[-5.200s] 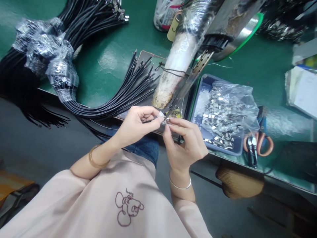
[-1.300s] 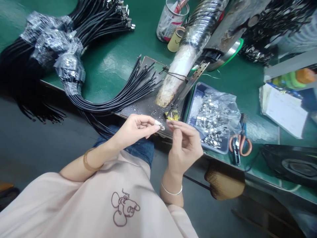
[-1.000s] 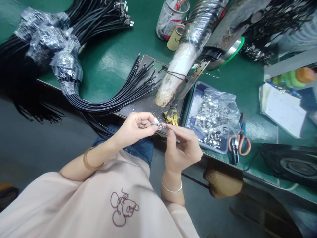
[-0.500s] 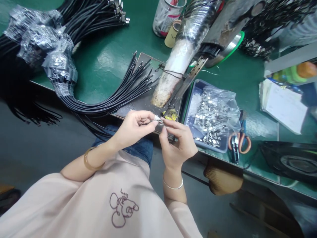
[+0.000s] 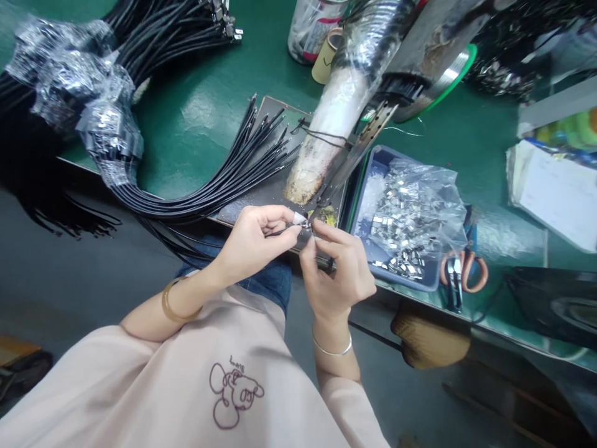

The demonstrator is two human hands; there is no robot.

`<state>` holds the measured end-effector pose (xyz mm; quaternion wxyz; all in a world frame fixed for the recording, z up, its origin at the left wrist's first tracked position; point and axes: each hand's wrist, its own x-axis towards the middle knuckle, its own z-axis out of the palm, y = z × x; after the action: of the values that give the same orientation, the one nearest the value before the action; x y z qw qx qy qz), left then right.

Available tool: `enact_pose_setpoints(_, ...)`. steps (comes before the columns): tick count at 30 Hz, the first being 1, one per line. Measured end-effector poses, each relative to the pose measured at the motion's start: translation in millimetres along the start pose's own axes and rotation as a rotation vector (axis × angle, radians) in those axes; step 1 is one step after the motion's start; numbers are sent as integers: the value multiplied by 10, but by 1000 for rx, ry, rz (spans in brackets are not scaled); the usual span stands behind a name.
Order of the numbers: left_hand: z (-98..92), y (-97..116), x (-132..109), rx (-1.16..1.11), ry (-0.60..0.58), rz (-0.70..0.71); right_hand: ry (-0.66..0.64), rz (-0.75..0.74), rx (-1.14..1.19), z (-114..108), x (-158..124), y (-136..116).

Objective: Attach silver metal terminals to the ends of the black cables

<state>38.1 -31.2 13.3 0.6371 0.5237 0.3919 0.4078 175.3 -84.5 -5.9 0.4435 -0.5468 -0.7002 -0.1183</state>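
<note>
Between thumb and forefinger, my left hand (image 5: pixel 263 239) pinches the end of a black cable (image 5: pixel 275 233); white tape covers a fingertip. Facing it, my right hand (image 5: pixel 336 261) closes its fingertips on a small metal connector (image 5: pixel 305 224) at the cable's end, partly hidden by the fingers. Both hands are at the bench edge, just below the tip of a soldering machine's metal guide (image 5: pixel 342 163) and a white, wrapped tube (image 5: pixel 321 134). To the left, a bundle of black cables (image 5: pixel 196 202) fans its stripped ends over a dark board (image 5: pixel 242 205).
A blue tray (image 5: pixel 405 283) of small metal connectors and a plastic bag stands to the right, with orange-handled scissors (image 5: pixel 476 274) beside it. Plastic-wrapped cable bundles (image 5: pixel 109 124) lie at the left. Behind are a pen cup (image 5: pixel 310 31) and a green-rimmed wire spool (image 5: pixel 448 81).
The view has shifted slightly, so items on the right appear farther right. Both hands stay together at the cable end, with only slight finger movement.
</note>
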Motion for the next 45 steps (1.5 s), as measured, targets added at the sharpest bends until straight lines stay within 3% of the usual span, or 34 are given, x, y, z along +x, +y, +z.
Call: enact_pose_setpoints(45, -29, -10, -18, 59, -23, 1, -21, -20, -55, -32, 59, -32)
